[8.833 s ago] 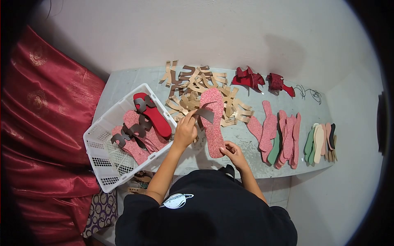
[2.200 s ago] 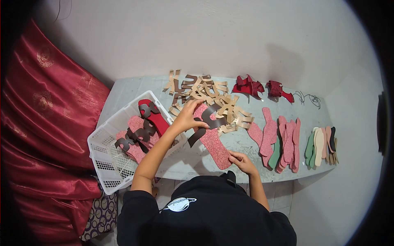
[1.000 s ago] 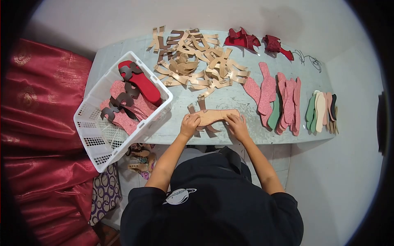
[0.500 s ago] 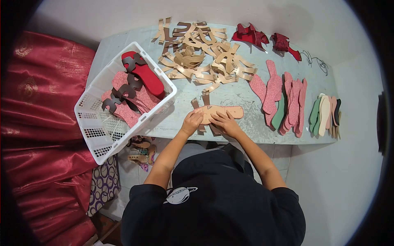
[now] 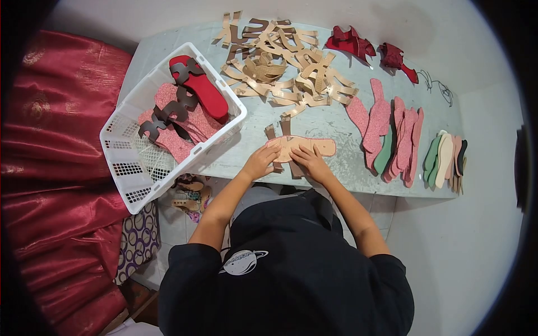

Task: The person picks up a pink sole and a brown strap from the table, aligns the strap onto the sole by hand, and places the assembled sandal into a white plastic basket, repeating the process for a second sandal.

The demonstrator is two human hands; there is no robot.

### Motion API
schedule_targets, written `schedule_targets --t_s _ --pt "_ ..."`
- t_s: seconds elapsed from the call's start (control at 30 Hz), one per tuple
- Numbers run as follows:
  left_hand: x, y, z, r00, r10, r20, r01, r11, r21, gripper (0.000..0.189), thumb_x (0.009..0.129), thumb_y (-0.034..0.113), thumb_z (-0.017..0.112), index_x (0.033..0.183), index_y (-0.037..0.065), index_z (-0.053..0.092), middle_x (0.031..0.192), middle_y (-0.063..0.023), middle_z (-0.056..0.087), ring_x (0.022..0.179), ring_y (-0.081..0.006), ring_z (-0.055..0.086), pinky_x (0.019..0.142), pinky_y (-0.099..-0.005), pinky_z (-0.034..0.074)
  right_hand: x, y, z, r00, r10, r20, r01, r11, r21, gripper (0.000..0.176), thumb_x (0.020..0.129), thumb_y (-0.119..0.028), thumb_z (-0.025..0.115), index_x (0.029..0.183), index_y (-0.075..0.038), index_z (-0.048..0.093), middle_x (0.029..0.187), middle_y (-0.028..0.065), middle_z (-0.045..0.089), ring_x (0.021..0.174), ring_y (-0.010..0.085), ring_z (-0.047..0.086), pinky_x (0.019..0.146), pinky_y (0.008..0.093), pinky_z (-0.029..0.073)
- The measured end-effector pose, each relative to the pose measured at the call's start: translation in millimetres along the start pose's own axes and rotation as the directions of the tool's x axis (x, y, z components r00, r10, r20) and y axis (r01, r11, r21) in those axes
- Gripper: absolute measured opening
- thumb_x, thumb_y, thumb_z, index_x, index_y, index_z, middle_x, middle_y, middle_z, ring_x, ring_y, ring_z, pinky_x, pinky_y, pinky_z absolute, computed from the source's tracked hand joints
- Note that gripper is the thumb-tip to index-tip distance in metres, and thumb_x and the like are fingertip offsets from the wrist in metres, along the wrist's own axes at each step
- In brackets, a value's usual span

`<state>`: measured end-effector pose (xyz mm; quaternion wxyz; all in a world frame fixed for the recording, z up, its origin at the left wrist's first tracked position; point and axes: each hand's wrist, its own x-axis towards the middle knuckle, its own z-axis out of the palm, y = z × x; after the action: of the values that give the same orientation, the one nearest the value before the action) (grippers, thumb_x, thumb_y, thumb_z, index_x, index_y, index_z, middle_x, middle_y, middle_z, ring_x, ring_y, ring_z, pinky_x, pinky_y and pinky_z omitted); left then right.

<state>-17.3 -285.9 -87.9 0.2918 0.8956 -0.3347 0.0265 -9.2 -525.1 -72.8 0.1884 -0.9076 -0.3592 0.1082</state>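
Observation:
A tan, sole-shaped insole (image 5: 324,147) lies crosswise near the front edge of the table. Brown straps (image 5: 286,125) stick out from under it on its far and near sides. My left hand (image 5: 261,162) holds the insole's left end, its fingertips over the top; what its thumb does is hard to see. My right hand (image 5: 311,163) rests on the middle of the insole, with fingers stretched flat and the thumb apart. Behind my hands lies a heap of beige and brown straps (image 5: 302,61).
A white plastic basket (image 5: 200,149) at the left holds red and pink soles with dark straps. Pink soles (image 5: 379,116) and a green one lie at the right, beside smaller mixed soles (image 5: 444,157). Dark red uppers (image 5: 350,43) and thin black cord (image 5: 440,89) lie at the back.
The camera view has shifted a little. My left hand remains at the insole's left end, and my right hand's fingers have shifted slightly on its surface. The insole stays nearly in place.

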Motion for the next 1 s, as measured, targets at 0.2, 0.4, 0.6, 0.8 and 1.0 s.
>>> schedule_targets --t_s 0.2,0.4,0.6,0.8,1.0 --pt "-2.7 -3.9 -0.7 1.000 -0.012 0.003 0.012 0.994 -0.106 0.044 0.060 0.013 0.065 0.101 0.004 0.054 0.122 -0.0092 0.048 0.114 -0.0241 0.044 0.097 -0.0369 0.035 0.4 -2.1 -0.6 0.999 0.044 0.022 -0.045 0.999 0.023 0.050 0.077 -0.006 0.051 0.125 -0.019 0.043 0.132 -0.0006 0.038 0.125 0.0214 0.031 0.101 0.0522 0.017" --pt "-4.3 -4.7 -9.2 0.997 -0.014 0.071 0.022 0.994 -0.106 0.053 0.060 0.016 0.067 0.109 0.006 0.050 0.128 -0.0118 0.040 0.116 -0.0298 0.041 0.097 -0.0380 0.035 15.4 -2.8 2.6 0.997 0.066 -0.034 -0.061 0.990 0.128 0.049 0.080 -0.014 0.052 0.127 -0.019 0.040 0.136 0.0041 0.033 0.126 0.0306 0.027 0.098 0.0581 0.018" --pt "-11.8 -2.4 -3.8 0.993 -0.088 0.080 0.093 0.994 -0.055 0.056 0.061 0.020 0.068 0.113 0.010 0.050 0.129 -0.0100 0.038 0.117 -0.0288 0.039 0.098 -0.0488 0.029 36.5 -8.2 21.9 0.977 0.198 -0.080 -0.195 0.980 0.040 0.051 0.080 -0.029 0.054 0.128 -0.027 0.038 0.141 0.0078 0.021 0.127 0.0396 0.019 0.095 0.0599 0.021" --pt "-17.9 9.0 2.9 0.970 -0.244 -0.014 0.242 0.966 -0.088 0.047 0.061 0.023 0.069 0.106 0.015 0.056 0.126 -0.0036 0.045 0.118 -0.0219 0.040 0.102 -0.0526 0.015 40.2 -14.2 14.1 0.934 0.356 -0.024 -0.355 0.934 0.025 0.050 0.078 -0.038 0.056 0.125 -0.041 0.038 0.143 0.0091 0.014 0.129 0.0412 0.010 0.094 0.0637 0.016" --pt "-21.6 17.6 8.0 0.935 -0.349 -0.064 0.339 0.931 -0.133 0.021 0.066 0.020 0.068 0.086 0.017 0.065 0.116 -0.0020 0.053 0.117 -0.0175 0.043 0.099 -0.0462 0.016 38.4 -15.4 15.9 0.906 0.424 0.025 -0.424 0.905 0.034 0.050 0.077 -0.040 0.056 0.124 -0.044 0.038 0.143 0.0081 0.013 0.130 0.0399 0.007 0.091 0.0686 0.013"
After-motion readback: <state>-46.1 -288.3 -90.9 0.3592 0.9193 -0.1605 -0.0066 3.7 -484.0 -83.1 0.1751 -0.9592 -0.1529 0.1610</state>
